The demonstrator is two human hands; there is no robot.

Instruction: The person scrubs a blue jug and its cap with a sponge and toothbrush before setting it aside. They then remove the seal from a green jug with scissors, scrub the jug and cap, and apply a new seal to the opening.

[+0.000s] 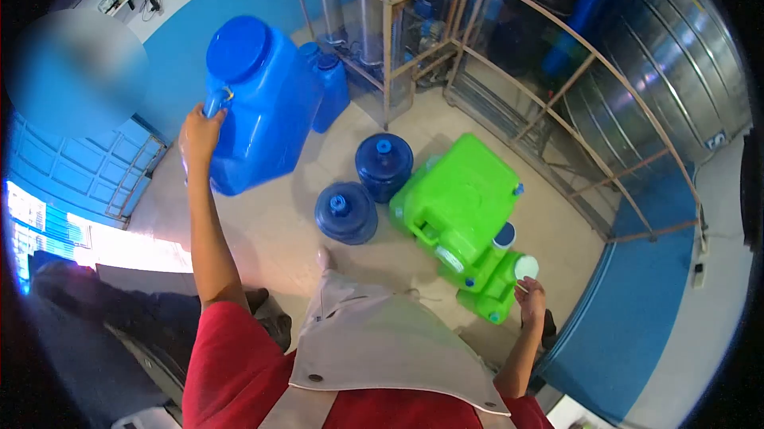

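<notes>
My left hand [199, 133] grips the handle of a large blue jerrycan [259, 103] and holds it up off the floor, tilted. My right hand [531, 295] hangs low beside a small green jerrycan [489, 284] and holds a white cap [525, 267] at its fingertips. A big green jerrycan [458, 202] stands just beyond it. Two round dark blue water bottles [384, 162] [346, 212] stand on the floor between the blue and green cans.
Another blue jerrycan [328, 87] stands behind the lifted one. A metal-framed glass enclosure [493, 55] with pipes and tanks fills the back. A corrugated steel tank [676, 55] is at the right. A blue wall [629, 302] runs by my right side.
</notes>
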